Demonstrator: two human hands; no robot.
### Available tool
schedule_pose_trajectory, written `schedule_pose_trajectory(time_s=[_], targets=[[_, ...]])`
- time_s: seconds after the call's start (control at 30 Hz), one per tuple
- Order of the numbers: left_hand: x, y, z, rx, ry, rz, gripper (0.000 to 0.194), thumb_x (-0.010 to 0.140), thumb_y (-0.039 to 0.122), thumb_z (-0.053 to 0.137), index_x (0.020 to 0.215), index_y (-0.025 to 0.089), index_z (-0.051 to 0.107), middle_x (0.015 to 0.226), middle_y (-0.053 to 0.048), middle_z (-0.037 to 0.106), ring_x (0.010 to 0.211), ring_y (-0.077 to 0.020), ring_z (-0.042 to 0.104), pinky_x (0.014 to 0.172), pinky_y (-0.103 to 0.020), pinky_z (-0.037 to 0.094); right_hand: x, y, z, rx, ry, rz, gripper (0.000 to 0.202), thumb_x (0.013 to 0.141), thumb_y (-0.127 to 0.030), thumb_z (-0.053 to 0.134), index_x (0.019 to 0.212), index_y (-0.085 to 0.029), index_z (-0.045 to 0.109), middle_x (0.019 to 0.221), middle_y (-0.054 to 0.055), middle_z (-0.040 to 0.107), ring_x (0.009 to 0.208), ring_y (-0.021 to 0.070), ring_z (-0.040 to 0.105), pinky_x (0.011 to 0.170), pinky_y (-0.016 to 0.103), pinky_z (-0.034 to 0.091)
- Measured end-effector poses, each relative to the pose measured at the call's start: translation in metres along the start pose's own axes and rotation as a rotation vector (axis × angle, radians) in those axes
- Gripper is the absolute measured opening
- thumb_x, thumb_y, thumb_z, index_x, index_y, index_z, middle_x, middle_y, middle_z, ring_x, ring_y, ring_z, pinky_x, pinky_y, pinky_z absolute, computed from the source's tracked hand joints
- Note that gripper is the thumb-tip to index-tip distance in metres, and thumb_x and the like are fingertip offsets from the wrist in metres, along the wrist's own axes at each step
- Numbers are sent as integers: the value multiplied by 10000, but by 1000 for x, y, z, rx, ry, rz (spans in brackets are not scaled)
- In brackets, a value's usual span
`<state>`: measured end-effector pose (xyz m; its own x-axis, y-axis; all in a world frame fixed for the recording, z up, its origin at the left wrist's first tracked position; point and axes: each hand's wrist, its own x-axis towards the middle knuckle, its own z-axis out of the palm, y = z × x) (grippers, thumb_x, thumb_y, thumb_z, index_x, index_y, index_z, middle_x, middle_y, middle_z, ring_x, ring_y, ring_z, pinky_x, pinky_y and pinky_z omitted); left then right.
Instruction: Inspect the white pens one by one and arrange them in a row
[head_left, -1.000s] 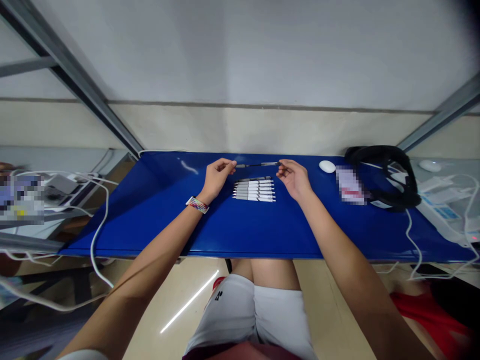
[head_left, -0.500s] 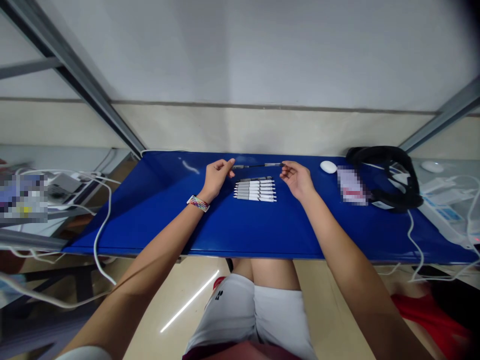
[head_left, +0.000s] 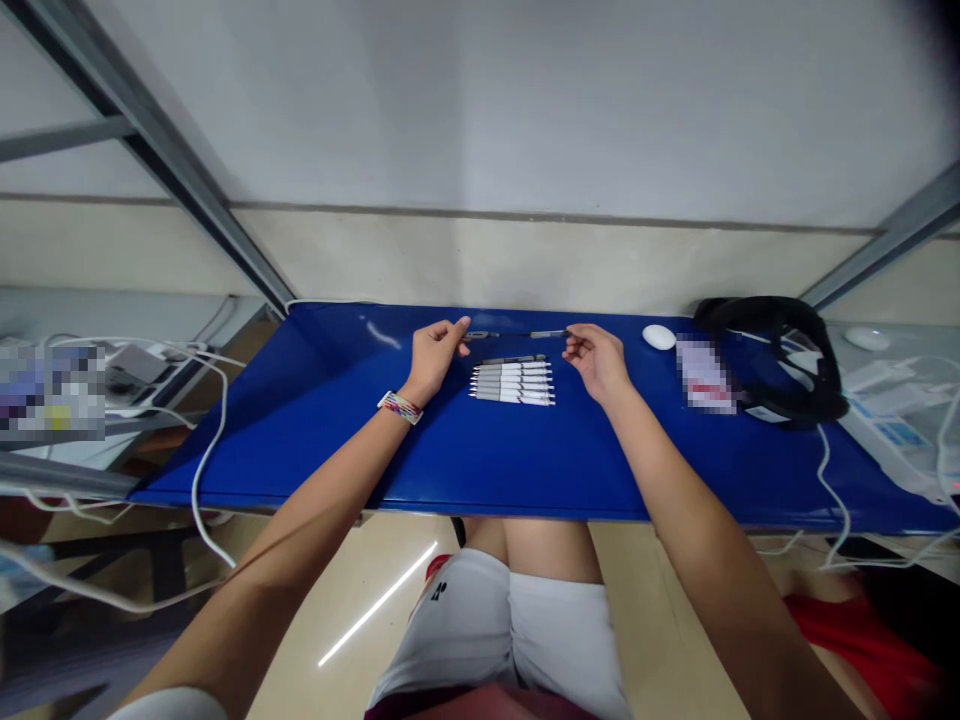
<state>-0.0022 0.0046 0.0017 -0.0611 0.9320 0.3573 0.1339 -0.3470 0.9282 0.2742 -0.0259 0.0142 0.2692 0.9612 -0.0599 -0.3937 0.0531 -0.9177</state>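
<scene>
My left hand (head_left: pixel 439 352) pinches the left end of a slim dark pen (head_left: pixel 551 334) between thumb and fingers. At its other end, the fingertips of my right hand (head_left: pixel 596 358) are closed on it. The pen lies level between the hands; its middle is a thin dark line with a thicker greyish piece on each side. Whether these pieces are joined, I cannot tell. Just below, nearer me, several white-and-grey pens (head_left: pixel 514 384) lie side by side in a neat row, tips to the left. A darker pen (head_left: pixel 517 359) tops the row. Neither hand touches the row.
The blue tabletop (head_left: pixel 510 460) runs up to the wall. On the right are a white mouse-shaped object (head_left: pixel 659 337), a blurred-out packet (head_left: pixel 705 374) and a black headband-like strap (head_left: pixel 817 350). White cables (head_left: pixel 202 450) hang at the left, beside metal frame posts (head_left: pixel 180 190).
</scene>
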Motion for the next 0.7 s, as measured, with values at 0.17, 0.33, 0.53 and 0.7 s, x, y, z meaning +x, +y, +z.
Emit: schedule_pose_trajectory(time_s=[0.17, 0.33, 0.53, 0.7], targets=[[1, -2, 0, 4, -1, -23, 556, 935, 621, 732, 574, 200, 684, 564, -36, 679, 579, -141, 595, 684, -303, 492, 0, 0, 0, 22, 5, 7, 98, 668, -228, 788, 735, -209, 720, 628, 1, 633, 609, 134, 563, 608, 288, 530], [2, -6, -1, 11, 1, -25, 543, 932, 619, 736, 578, 209, 693, 562, -34, 688, 587, -151, 626, 687, -305, 511, 1, 1, 0, 27, 0, 4, 78, 679, -219, 778, 741, -208, 731, 628, 2, 636, 608, 133, 564, 605, 283, 531], [-1, 1, 1, 19, -15, -13, 539, 937, 601, 739, 575, 203, 699, 565, -41, 697, 586, -153, 638, 689, -301, 509, -2, 0, 2, -4, -69, -2, 110, 696, -243, 835, 768, -204, 762, 655, 5, 662, 620, 127, 593, 621, 277, 548], [-8, 8, 3, 38, -105, 28, 586, 941, 652, 710, 560, 208, 670, 526, -36, 665, 569, -160, 634, 634, -293, 476, -14, 1, 10, -134, -355, -23, 264, 707, -343, 940, 901, -221, 810, 793, 34, 750, 765, 179, 700, 740, 343, 608]])
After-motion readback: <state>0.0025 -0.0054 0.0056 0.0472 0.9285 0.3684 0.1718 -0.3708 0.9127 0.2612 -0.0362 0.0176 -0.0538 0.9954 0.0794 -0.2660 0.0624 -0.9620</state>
